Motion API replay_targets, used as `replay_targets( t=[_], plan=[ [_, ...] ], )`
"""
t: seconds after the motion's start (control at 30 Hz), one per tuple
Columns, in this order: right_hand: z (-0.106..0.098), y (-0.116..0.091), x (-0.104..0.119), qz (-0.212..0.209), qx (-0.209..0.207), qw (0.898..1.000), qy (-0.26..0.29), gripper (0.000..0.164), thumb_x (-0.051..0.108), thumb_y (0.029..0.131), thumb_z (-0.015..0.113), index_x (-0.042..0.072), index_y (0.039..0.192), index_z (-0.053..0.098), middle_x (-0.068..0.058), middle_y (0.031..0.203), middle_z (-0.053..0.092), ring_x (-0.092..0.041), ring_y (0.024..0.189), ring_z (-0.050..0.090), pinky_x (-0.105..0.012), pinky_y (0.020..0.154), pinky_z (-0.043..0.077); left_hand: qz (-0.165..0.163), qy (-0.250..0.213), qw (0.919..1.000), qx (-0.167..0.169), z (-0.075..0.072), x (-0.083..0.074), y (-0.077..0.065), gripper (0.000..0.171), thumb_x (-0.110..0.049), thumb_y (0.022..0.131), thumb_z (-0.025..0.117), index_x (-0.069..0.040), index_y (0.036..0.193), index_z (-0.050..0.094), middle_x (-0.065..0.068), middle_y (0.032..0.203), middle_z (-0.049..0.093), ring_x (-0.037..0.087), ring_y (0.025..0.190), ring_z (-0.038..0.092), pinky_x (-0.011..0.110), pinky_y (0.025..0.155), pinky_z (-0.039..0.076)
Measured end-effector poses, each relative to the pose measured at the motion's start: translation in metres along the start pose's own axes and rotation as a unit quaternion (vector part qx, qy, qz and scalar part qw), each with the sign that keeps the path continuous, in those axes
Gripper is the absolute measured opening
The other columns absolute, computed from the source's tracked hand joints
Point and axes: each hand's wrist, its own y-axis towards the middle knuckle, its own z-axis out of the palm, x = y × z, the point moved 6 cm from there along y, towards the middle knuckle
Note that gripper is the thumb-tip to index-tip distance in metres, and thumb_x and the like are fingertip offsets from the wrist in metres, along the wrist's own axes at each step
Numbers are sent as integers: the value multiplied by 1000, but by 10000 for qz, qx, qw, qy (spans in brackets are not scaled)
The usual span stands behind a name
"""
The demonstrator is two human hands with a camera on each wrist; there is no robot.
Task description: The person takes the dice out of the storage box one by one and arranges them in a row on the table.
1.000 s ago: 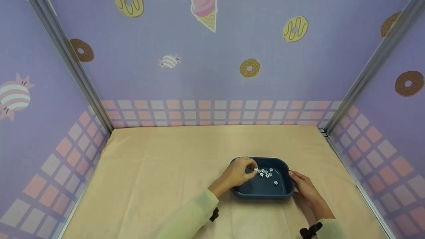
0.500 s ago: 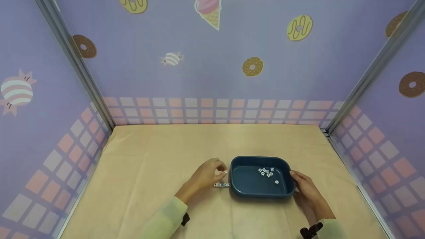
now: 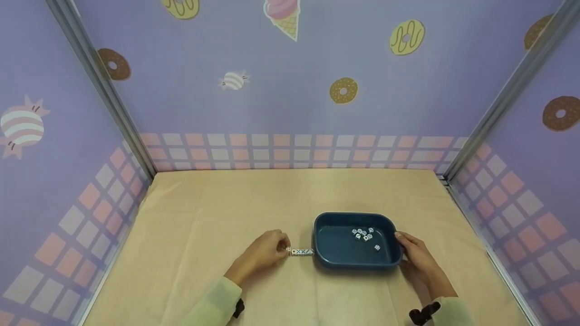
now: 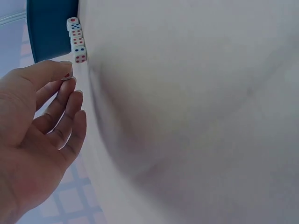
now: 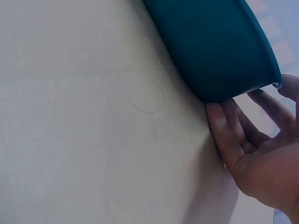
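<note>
Fingers [image 4: 55, 106] of the left hand [image 3: 264, 250] are bent, with thumb and forefinger pinching a single die [image 4: 67, 76]. That die is just off the left end of a short row of dice [image 3: 302, 252]; contact between the two cannot be confirmed. The row stands on the cream cloth [image 3: 226, 213], face to face in a line, its right end close against the outer left wall of a dark blue tray [image 3: 337, 250]. Right hand [image 3: 420, 260] grips the tray at its right end: thumb at the rim, other fingers against the outer wall, low down. Inside the tray, a cluster of loose dice [image 3: 366, 238] lies right of centre towards the far side; one further die sits apart from it, nearer the front. Dice faces show red and blue pips. Both sleeves [image 3: 216, 299] are pale green. Purple walls [image 3: 290, 108], printed with sweets and doughnuts, enclose the surface.
</note>
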Motion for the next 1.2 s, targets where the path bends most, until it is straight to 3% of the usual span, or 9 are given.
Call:
replay_targets(
  t=[0.13,0.37,0.63,0.87,1.2],
  plan=[
    [-1,1,0,11,-17,10000,-37,70,45,111,55,-2,160,39,-24,167,34,-39,154,34,-60,119,36,49,87,9999,-36,3,2,1,4,-13,95,79,-12,97,76,-6,93,63,10,86,59,33,81,55],
    [-1,0,0,29,-49,10000,-64,70,47,110,54,0,160,41,-23,165,39,-36,149,40,-53,115,43,67,96,9999,88,4,4,2,5,-13,94,80,-13,98,77,-4,93,65,10,85,60,33,80,56],
    [-1,0,1,-89,-58,9998,-187,68,43,111,54,-2,160,39,-24,167,35,-40,155,33,-59,121,33,197,-45,9997,110,6,6,5,6,-9,92,80,-11,98,78,-4,92,66,8,83,60,30,78,55],
    [0,1,0,-57,-115,9998,-178,68,44,111,54,-2,160,41,-24,165,38,-39,151,39,-58,119,36,274,-72,9995,103,8,7,7,8,-8,91,81,-11,97,78,-4,92,66,7,83,60,29,77,55],
    [-1,2,0,-46,-75,9998,-202,68,44,112,52,-2,160,40,-23,166,37,-39,152,37,-58,122,33,222,-97,9996,115,9,9,8,7,-11,92,82,-12,98,78,-3,94,67,8,84,61,31,79,55]
  ],
)
